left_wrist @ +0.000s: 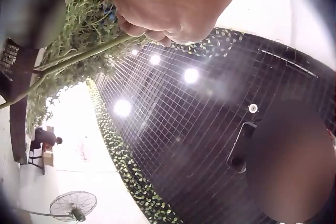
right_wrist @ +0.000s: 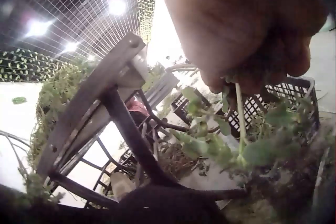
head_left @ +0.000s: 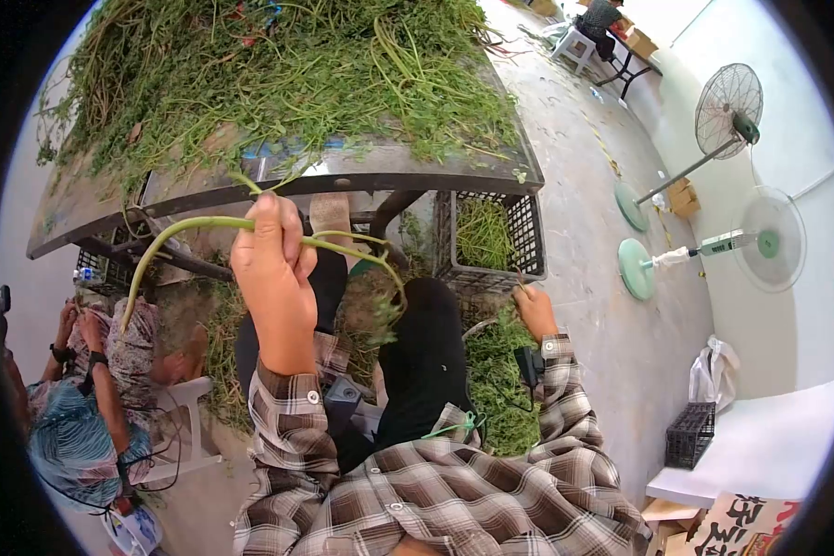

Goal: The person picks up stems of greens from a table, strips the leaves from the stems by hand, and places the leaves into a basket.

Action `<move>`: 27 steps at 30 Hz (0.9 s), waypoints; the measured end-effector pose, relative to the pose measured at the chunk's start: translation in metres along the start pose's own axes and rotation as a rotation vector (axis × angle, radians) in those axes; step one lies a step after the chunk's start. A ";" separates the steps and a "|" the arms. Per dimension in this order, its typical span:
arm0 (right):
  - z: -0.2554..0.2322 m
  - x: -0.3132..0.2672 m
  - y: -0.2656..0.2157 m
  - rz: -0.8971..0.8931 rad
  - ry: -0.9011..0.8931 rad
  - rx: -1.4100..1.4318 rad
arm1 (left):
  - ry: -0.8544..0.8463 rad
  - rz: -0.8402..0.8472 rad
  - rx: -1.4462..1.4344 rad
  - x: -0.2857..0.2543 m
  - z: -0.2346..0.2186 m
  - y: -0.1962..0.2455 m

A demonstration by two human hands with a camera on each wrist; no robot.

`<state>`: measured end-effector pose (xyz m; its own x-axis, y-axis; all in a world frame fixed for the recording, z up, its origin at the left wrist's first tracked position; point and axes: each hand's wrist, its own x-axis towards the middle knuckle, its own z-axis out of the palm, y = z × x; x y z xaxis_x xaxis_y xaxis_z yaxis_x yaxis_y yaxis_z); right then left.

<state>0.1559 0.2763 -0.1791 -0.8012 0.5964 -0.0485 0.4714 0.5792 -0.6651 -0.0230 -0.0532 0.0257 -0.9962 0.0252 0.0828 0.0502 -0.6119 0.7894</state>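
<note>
One long green stem (head_left: 204, 221) sits in my left hand (head_left: 273, 255), thumb and fingers pinching it, just in front of the table's (head_left: 477, 173) near edge. My right hand (head_left: 535, 312), apart from the left, pinches one leafy sprig (right_wrist: 240, 108) near the corner of a black crate (head_left: 528, 236) of greens.

Count: one heap of greens (head_left: 296, 93) on the table; one leafy pile (head_left: 500, 389) below the right forearm; two standing fans (head_left: 730, 107) (head_left: 760, 236).

The right wrist view gives me the sprig's leaves beneath the fingers; the head view shows little of them. Only the wrist views show the grid ceiling (left_wrist: 168, 113) and its lights.

Margins: table edge close ahead of the left hand; crate tight by the right; open room over the floor (head_left: 584, 232) between table and fans.
</note>
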 end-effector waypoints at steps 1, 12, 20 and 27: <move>-0.002 -0.001 -0.013 -0.024 0.014 0.012 | -0.028 -0.037 0.000 -0.002 0.002 -0.003; -0.007 -0.048 0.027 0.053 -0.154 -0.406 | -0.117 -0.064 -0.073 0.001 -0.010 -0.007; -0.025 -0.074 0.032 0.152 -0.268 -0.203 | -0.141 -0.059 -0.067 -0.001 -0.005 -0.006; 0.005 -0.046 -0.146 -0.151 -0.557 0.510 | -0.119 -0.037 -0.075 0.003 -0.009 -0.008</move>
<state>0.1218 0.1618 -0.0837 -0.9745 0.0851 -0.2076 0.2217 0.2237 -0.9491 -0.0266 -0.0552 0.0137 -0.9816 0.1401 0.1294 0.0033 -0.6659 0.7461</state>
